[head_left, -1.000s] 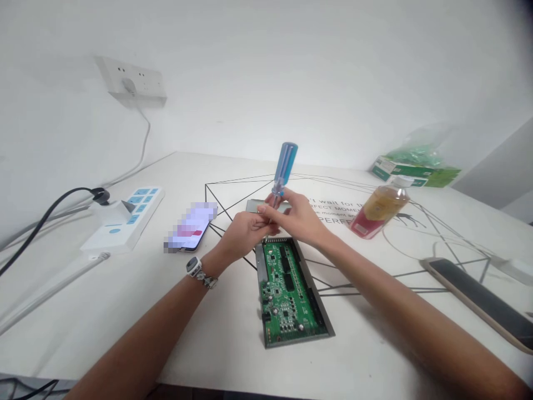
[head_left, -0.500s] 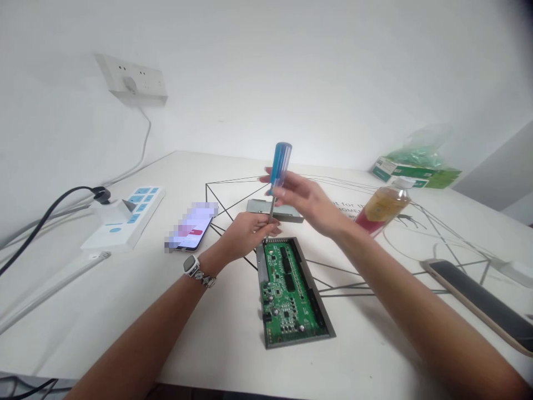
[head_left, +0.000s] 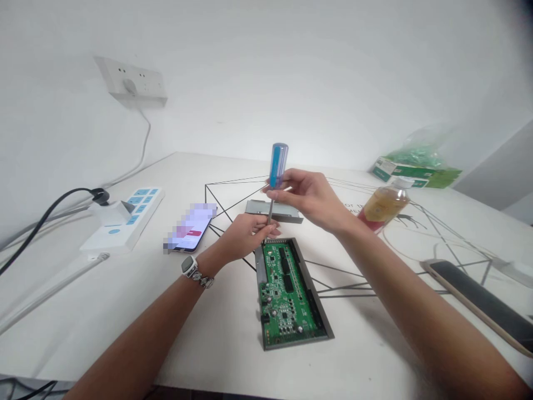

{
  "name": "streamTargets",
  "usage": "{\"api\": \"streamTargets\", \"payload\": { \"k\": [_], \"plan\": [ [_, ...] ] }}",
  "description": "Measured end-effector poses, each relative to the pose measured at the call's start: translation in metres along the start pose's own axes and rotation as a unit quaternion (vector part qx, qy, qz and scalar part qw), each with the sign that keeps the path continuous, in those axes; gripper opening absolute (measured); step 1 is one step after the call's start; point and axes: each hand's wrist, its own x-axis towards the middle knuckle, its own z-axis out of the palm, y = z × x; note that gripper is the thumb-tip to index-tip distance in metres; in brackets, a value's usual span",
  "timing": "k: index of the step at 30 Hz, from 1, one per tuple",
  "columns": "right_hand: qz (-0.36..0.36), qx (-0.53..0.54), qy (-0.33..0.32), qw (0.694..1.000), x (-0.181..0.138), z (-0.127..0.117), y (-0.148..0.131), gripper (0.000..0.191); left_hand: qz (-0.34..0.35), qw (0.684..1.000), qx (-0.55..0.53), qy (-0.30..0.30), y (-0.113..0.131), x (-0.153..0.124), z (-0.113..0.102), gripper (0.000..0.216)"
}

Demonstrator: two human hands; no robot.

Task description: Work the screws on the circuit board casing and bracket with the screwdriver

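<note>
As before upright, screwdriver (head_left: 277,166): right hand (head_left: 310,199) now closed round handle.

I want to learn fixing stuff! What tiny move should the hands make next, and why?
Probably turn the screwdriver. The right hand grips its blue handle upright, the left hand steadies the shaft, and the tip sits at the far edge of the green circuit board.

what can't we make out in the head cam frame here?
- Screwdriver tip: hidden behind the left hand; whether it sits on a screw cannot be told.
- Phone screen: blurred, unreadable.
- Circuit board markings: too small to read.
- Second phone: cut off by the right edge.
- Print on the table: partly covered by the right hand.
- Bottle label: too small.
</note>
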Motion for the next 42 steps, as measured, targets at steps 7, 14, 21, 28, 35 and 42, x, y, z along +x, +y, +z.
{"api": "streamTargets", "payload": {
  "k": [7, 14, 21, 28, 35, 42],
  "plan": [
    [0.001, -0.005, 0.104, 0.995, 0.002, 0.019, 0.007, 0.036, 0.0, 1.0, 0.016, 0.006, -0.004, 0.001, 0.001, 0.026],
    [-0.066, -0.014, 0.234, 0.97, -0.011, -0.014, -0.022, 0.027, 0.087, 0.989, 0.122, 0.0, -0.008, -0.002, 0.01, 0.042],
    [0.153, -0.111, 0.195, 0.962, -0.073, -0.083, -0.017, 0.036, 0.126, 0.967, 0.128, -0.182, 0.009, 0.005, 0.04, 0.06],
    [0.269, -0.354, -0.016, 0.896, -0.129, -0.087, 0.059, 0.036, 0.13, 0.955, 0.206, -0.167, -0.004, 0.013, 0.025, 0.051],
    [0.235, -0.509, -0.069, 0.825, -0.11, -0.073, 0.059, 0.039, 0.053, 0.926, 0.363, -0.091, -0.01, 0.0, 0.005, 0.054],
    [0.098, -0.501, -0.108, 0.853, -0.013, -0.02, 0.08, 0.033, 0.083, 0.964, 0.224, -0.113, -0.014, -0.006, 0.013, 0.038]
  ]
}}
